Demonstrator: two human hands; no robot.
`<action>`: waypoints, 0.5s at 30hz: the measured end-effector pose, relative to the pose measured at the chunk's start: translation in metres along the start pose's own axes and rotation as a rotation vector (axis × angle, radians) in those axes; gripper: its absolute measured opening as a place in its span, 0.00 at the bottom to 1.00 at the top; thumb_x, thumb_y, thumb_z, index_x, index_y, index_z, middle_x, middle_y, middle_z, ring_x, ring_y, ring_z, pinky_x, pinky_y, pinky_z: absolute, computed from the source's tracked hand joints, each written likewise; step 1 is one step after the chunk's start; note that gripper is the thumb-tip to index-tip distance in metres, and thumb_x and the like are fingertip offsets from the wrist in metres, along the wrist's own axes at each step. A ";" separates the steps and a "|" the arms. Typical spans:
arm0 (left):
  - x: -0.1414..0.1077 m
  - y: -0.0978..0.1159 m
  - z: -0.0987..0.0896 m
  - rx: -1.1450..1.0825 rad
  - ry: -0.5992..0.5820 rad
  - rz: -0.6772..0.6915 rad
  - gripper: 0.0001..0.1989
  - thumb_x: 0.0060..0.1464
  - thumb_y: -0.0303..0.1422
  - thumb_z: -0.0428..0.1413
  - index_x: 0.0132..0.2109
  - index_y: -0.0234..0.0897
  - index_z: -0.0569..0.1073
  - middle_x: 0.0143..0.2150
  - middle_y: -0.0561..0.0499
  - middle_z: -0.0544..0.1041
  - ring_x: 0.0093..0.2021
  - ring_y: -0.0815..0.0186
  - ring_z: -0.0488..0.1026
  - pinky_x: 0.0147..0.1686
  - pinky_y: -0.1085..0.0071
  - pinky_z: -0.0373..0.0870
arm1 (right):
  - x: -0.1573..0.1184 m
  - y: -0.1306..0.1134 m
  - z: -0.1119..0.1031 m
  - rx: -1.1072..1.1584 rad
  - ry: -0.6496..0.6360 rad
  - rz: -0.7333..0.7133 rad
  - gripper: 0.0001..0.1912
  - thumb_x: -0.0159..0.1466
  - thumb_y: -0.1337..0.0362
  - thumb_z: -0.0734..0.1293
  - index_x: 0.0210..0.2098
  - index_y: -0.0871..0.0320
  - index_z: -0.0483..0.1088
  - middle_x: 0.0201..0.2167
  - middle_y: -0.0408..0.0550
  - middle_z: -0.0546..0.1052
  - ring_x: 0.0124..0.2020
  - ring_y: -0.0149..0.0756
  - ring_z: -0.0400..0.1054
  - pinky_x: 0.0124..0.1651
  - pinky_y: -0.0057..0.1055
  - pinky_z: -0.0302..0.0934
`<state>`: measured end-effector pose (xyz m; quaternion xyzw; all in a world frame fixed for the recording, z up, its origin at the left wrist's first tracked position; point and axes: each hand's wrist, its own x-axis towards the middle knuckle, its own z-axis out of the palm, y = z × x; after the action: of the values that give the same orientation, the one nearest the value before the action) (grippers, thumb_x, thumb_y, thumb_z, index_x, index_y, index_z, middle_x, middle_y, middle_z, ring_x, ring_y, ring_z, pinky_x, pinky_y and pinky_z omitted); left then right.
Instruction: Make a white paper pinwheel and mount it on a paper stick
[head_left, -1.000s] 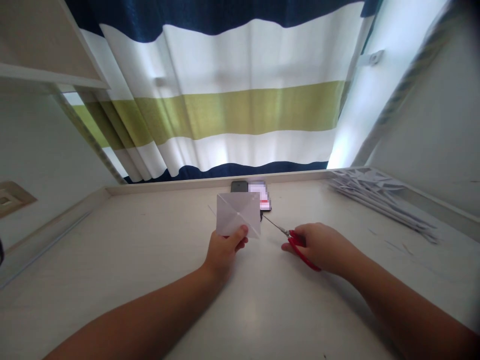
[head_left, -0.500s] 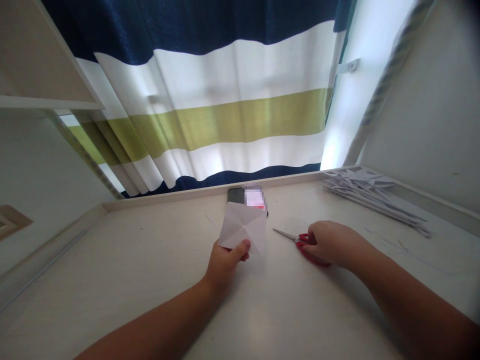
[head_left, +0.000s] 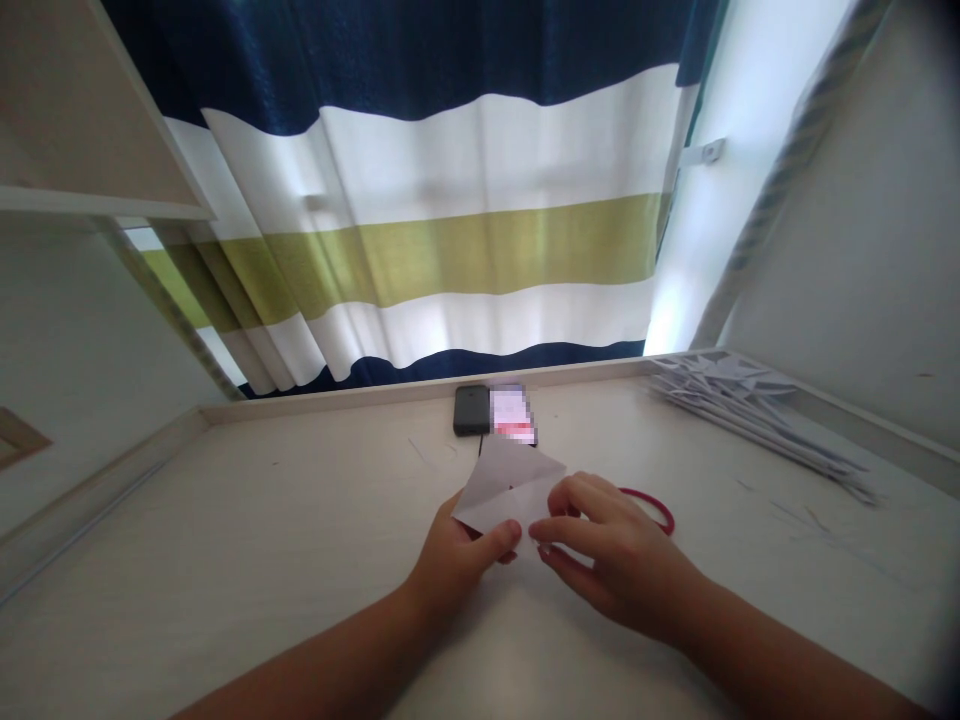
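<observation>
A white folded square of paper (head_left: 499, 485) with creases meeting at its middle is held up over the table. My left hand (head_left: 457, 550) grips its lower left part, thumb on top and fingers beneath. At the lower right edge of the paper, my right hand (head_left: 611, 545) has its thumb and fingers curled in a pinch on the corner. Behind the right hand lie the scissors, of which only a red handle loop (head_left: 664, 510) shows; the blades are hidden.
A black phone-like object (head_left: 472, 411) and a device with a lit, blurred screen (head_left: 511, 412) lie at the table's back edge. Folded papers (head_left: 750, 410) are piled at the back right. Thin paper scraps (head_left: 817, 520) lie near them. A striped curtain (head_left: 450, 250) hangs behind.
My right hand has let go of the scissors, leaving them on the table, and moved left to the paper. The left hand has shifted slightly nearer and tilted the paper.
</observation>
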<state>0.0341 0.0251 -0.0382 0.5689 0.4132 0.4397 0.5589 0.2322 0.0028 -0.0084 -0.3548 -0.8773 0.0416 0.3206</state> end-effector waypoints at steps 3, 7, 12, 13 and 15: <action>0.000 0.000 0.001 -0.012 -0.022 0.021 0.13 0.48 0.36 0.61 0.39 0.31 0.72 0.29 0.48 0.75 0.28 0.66 0.71 0.27 0.71 0.69 | 0.000 0.001 0.000 0.022 0.000 -0.022 0.08 0.60 0.67 0.65 0.39 0.55 0.72 0.34 0.47 0.68 0.36 0.37 0.60 0.37 0.35 0.54; 0.002 0.001 0.002 -0.068 -0.061 0.046 0.15 0.49 0.35 0.61 0.42 0.32 0.70 0.31 0.50 0.74 0.31 0.65 0.71 0.31 0.70 0.69 | 0.001 0.001 0.002 0.042 0.000 -0.023 0.07 0.60 0.67 0.65 0.38 0.55 0.72 0.33 0.47 0.69 0.36 0.37 0.60 0.36 0.36 0.53; 0.002 0.003 0.001 -0.044 -0.080 0.047 0.13 0.50 0.35 0.60 0.40 0.32 0.72 0.31 0.50 0.74 0.31 0.66 0.70 0.32 0.71 0.69 | 0.001 -0.001 0.005 0.143 0.004 0.054 0.05 0.60 0.68 0.65 0.32 0.56 0.73 0.32 0.46 0.70 0.35 0.36 0.62 0.38 0.36 0.54; 0.001 0.003 0.001 -0.036 -0.082 0.039 0.13 0.50 0.35 0.60 0.40 0.32 0.72 0.32 0.50 0.74 0.31 0.67 0.70 0.31 0.71 0.69 | 0.002 -0.002 0.005 0.181 0.011 0.086 0.04 0.59 0.69 0.65 0.31 0.56 0.72 0.32 0.45 0.71 0.35 0.36 0.63 0.39 0.35 0.55; 0.001 0.003 0.001 -0.037 -0.086 0.015 0.13 0.50 0.35 0.60 0.42 0.33 0.73 0.34 0.49 0.74 0.32 0.67 0.71 0.32 0.71 0.70 | 0.003 -0.001 0.008 0.259 0.018 0.166 0.04 0.58 0.71 0.65 0.29 0.57 0.71 0.31 0.44 0.71 0.35 0.34 0.64 0.39 0.34 0.56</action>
<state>0.0350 0.0260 -0.0352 0.5798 0.3763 0.4264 0.5834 0.2253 0.0047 -0.0125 -0.3819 -0.8294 0.1777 0.3669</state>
